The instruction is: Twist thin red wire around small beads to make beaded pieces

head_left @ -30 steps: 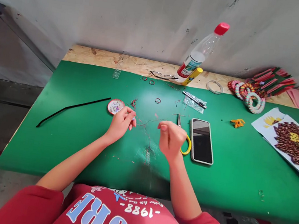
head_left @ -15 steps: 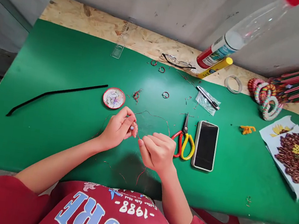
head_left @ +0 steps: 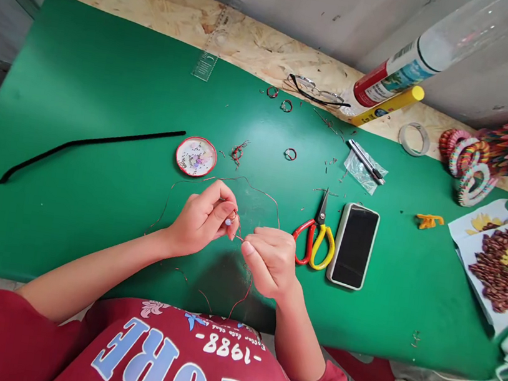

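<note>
My left hand is closed in a pinch on a small wire ring that carries a pale round bead. Thin reddish wire runs from it to my right hand, whose thumb and curled fingers are closed on the wire. Loose lengths of the same wire loop over the green table around both hands and down toward my shirt. Just beyond my left hand lies a red-rimmed white dish with tiny beads. Scissors with one red and one yellow handle lie right of my right hand.
A phone lies beside the scissors. Finished wire rings and a wire tangle are farther back. A craft knife, glasses, a bottle and a clear ruler stand or lie behind. A black strip is at left.
My right hand has drawn slightly away from the left, and the wire between them now runs straighter. The view has tilted a little, shifting the table upward.
</note>
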